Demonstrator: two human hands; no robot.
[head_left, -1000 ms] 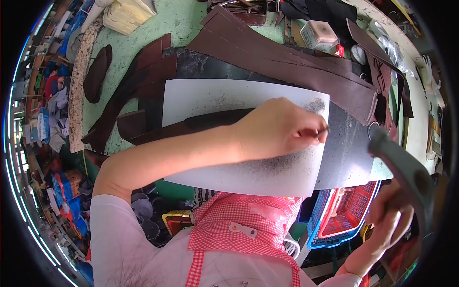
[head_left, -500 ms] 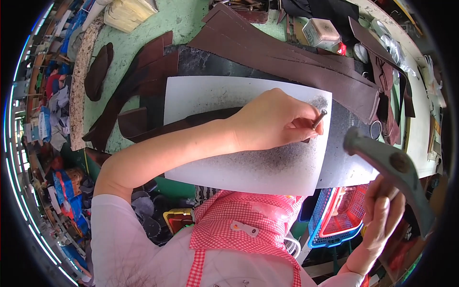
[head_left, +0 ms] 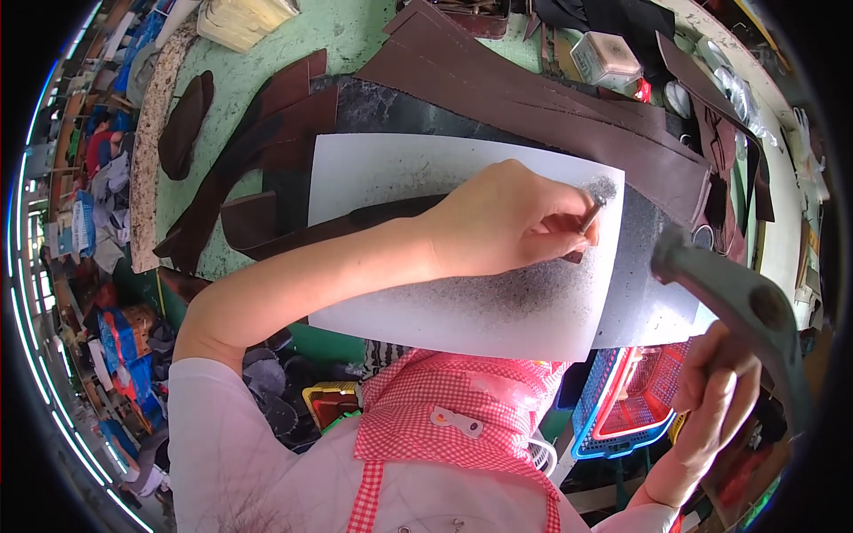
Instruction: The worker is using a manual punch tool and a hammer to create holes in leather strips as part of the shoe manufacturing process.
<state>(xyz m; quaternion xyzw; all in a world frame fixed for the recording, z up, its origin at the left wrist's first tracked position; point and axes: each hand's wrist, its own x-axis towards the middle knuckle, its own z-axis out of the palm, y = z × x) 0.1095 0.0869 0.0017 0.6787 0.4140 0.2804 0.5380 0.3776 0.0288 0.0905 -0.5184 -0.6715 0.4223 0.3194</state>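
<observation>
Head view: a leather-working tabletop, painted green, seen from above. The left hand rests on a white cutting board, its grip pinched around a small metal punch held tilted, tip down on a narrow dark leather strip that runs across the board under the forearm. The board's right part is peppered with dark marks. The right hand is clenched around the handle of a grey hammer, which is raised at the right, its head near the board's right edge and just apart from the punch.

Against the picture of a second ago, the hammer has risen from low at the right rim and swung inward, so that its head now hangs beside the punch; half a second ago it was midway. The left hand has kept its place on the board and the punch has not shifted. Judged from this, a blow on the punch is being set up, not yet landed.

Around the board: a dark slab beneath it, long brown leather pieces above, and a red-and-blue basket below the tabletop's edge.
</observation>
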